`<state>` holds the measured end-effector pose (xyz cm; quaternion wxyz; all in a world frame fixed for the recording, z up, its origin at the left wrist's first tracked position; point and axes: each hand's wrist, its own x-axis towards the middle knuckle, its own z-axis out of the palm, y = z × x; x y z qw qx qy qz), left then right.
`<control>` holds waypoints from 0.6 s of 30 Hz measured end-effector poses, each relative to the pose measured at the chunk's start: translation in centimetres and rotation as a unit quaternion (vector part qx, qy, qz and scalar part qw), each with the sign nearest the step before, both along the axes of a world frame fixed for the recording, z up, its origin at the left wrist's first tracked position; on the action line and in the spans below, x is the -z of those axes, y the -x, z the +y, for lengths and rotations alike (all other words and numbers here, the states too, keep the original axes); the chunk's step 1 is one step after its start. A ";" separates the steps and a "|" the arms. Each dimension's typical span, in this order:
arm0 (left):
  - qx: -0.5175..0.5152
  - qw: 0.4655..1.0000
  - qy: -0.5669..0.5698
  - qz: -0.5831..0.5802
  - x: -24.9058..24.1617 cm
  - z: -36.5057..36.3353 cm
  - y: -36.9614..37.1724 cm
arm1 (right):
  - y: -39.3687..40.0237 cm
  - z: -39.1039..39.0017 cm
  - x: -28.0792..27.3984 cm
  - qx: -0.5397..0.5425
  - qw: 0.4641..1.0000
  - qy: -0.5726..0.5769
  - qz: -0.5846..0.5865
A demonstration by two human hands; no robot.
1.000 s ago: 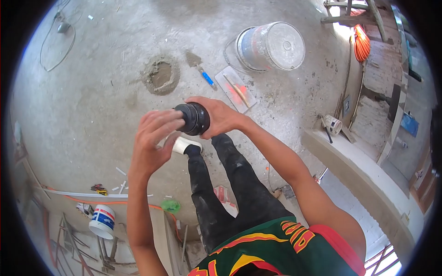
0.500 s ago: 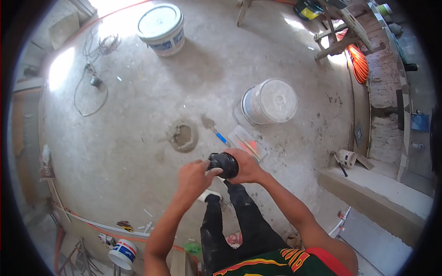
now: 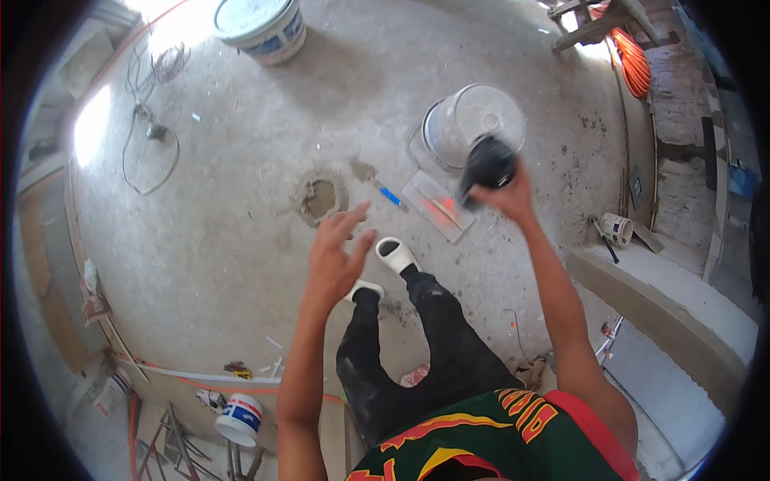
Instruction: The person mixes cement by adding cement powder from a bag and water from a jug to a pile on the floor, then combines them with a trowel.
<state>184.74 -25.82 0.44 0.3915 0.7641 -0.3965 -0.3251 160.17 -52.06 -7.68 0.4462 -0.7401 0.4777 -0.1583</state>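
My right hand (image 3: 508,195) grips a round black plastic-looking piece (image 3: 489,164), blurred by motion, and holds it out to the right in front of a white lidded bucket (image 3: 445,128). Away from it, my left hand (image 3: 341,252) is raised above the floor with its fingers apart and nothing in them. Beyond that hand, a round hole (image 3: 322,199) with a rough mortar rim sits in the concrete. A small trowel with a blue handle (image 3: 391,196) lies beside it. To its right is a pale flat sheet (image 3: 417,192) with an orange patch and a thin stick on it.
Another lidded bucket (image 3: 261,32) stands at the far left, near a looped cable (image 3: 176,168). On the right are a wooden stand (image 3: 597,28), an orange coiled hose (image 3: 632,64) and a low ledge (image 3: 658,313) with a hammer. A small paint pail (image 3: 240,418) stands lower left.
Both hands were together on the black piece. The left has let go, and the right has carried it forward and right, towards the bucket. The camera view has shifted.
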 end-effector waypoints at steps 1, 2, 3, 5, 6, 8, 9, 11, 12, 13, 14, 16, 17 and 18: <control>-0.030 0.998 -0.027 0.056 1.8 2.1 -0.4 | 0.4 -1.9 2.3 0.052 0.998 0.011 -0.021; -0.061 0.991 -0.053 0.111 3.7 4.3 -0.8 | 0.3 -3.5 4.1 0.108 0.991 0.075 -0.036; -0.077 0.988 -0.073 0.116 6.0 6.9 -0.7 | 0.1 -5.2 5.7 0.136 0.982 0.089 -0.098; -0.112 0.979 -0.112 0.127 10.5 12.7 0.5 | -0.8 -8.0 7.7 0.197 0.956 0.186 -0.108; -0.113 0.974 -0.144 0.134 12.1 15.3 1.0 | -1.1 -9.6 9.3 0.218 0.943 0.235 -0.086; -0.114 0.959 -0.212 0.148 14.9 20.5 2.0 | -0.9 -13.0 12.1 0.246 0.921 0.302 0.008; -0.118 0.955 -0.223 0.156 16.3 22.9 2.5 | -0.7 -13.9 13.5 0.251 0.911 0.316 0.081; -0.124 0.945 -0.254 0.163 17.2 26.2 2.7 | -1.7 -14.2 14.0 0.262 0.915 0.290 0.097; -0.125 0.942 -0.264 0.163 17.9 27.2 2.3 | -1.5 -14.5 14.6 0.258 0.914 0.299 0.090; -0.129 0.942 -0.265 0.161 18.5 27.9 1.8 | -1.1 -15.1 14.9 0.256 0.912 0.309 0.083; -0.131 0.942 -0.266 0.159 19.0 28.5 1.3 | -1.1 -14.7 15.0 0.254 0.909 0.321 0.076; -0.126 0.941 -0.264 0.169 19.6 28.9 0.2 | -1.2 -12.1 15.0 0.227 0.938 0.263 0.025; -0.124 0.941 -0.260 0.177 20.1 28.5 -0.7 | -1.4 -11.0 15.2 0.213 0.949 0.233 -0.005; -0.125 0.941 -0.256 0.183 21.0 27.9 -1.6 | 0.0 -10.6 17.2 0.295 0.939 0.168 0.058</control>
